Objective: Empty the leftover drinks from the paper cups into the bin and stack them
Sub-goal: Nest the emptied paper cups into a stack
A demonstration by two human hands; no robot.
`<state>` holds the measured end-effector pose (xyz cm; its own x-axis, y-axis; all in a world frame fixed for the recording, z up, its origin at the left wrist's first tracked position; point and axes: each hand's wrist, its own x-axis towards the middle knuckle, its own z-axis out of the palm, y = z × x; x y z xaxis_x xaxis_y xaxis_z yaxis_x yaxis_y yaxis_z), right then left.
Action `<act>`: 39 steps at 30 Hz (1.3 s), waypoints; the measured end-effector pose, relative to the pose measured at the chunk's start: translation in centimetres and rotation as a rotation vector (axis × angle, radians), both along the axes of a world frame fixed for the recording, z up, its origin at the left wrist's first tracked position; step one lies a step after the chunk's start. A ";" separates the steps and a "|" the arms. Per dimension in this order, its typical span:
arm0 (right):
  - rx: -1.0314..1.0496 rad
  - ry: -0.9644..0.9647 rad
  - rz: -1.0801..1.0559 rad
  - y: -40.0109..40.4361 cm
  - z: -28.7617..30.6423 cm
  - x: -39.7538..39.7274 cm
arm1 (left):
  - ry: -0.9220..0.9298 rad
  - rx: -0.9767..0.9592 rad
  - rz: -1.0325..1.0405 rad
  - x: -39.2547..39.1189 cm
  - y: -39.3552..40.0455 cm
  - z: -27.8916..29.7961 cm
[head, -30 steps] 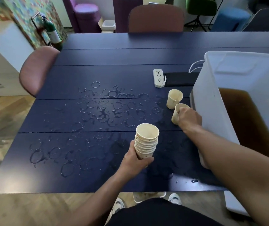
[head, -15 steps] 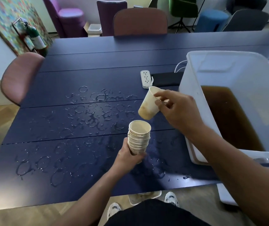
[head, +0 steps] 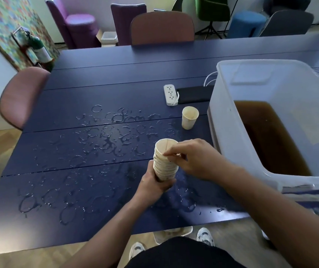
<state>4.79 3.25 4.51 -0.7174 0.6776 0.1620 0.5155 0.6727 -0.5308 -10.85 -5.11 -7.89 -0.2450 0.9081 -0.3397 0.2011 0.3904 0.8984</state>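
Basically, going left to right: pink chair (head: pixel 20 97) sits at the mid-left edge of the frame, tucked against the dark blue table (head: pixel 100 78). Wet ring marks (head: pixel 112 136) are spread over the table's centre and lower left.

Left hand (head: pixel 153 185), lower centre, comes up from the bottom of the frame w/ forearm angled up-right; fingers are curled round the bottom of the cup stack (head: pixel 164 161), holding it upright just above the table.

Right hand (head: pixel 192 160), just right of the stack, reaches in from the lower right w/ forearm crossing in front of the bin; thumb and fingertips pinch the rim area of the top cup, which sits nested in the stack. Wrist is bent slightly down, knuckles up.

Single paper cup (head: pixel 189 118) stands upright on the table, centre-right, well apart from the stack and just beside the bin's left wall. Can't tell if there's liquid in it.

White power strip (head: pixel 170 94) and a black flat item (head: pixel 194 93) lie above that cup, side by side.

Translucent bin (head: pixel 232 78) fills the right side of the frame, w/ brown liquid (head: pixel 267 136) pooled inside.
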 end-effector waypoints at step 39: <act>-0.233 -0.645 -0.536 14.6 -7.3 -4.1 | 0.086 -0.017 0.090 -4.3 -2.3 0.9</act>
<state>0.70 17.83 -2.77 -0.1961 0.9155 -0.3514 0.9792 0.1638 -0.1199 -15.15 -7.41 -6.98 -0.3541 0.8754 -0.3291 0.2410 0.4254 0.8723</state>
